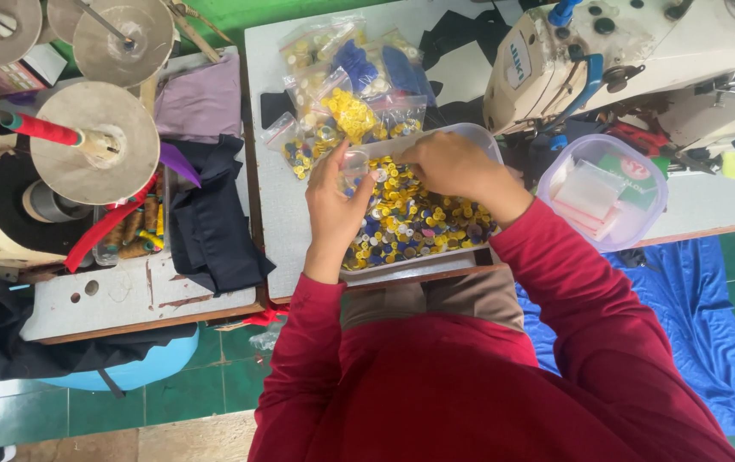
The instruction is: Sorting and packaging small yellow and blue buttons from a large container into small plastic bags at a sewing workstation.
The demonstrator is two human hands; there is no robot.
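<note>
Now | left hand (333, 204) pinches small clear bag (354, 161) over tray (480, 137) | right hand (450, 164) curled, fingertips down among buttons (414, 221) | tray on surface (282, 231) edge | button bags (346, 85) just behind

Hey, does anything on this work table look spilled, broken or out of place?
Nothing looks spilled: the buttons stay inside the clear tray under the left hand and right hand. The one worn spot is the side table, whose white top is chipped and peeling near its front edge.
</note>
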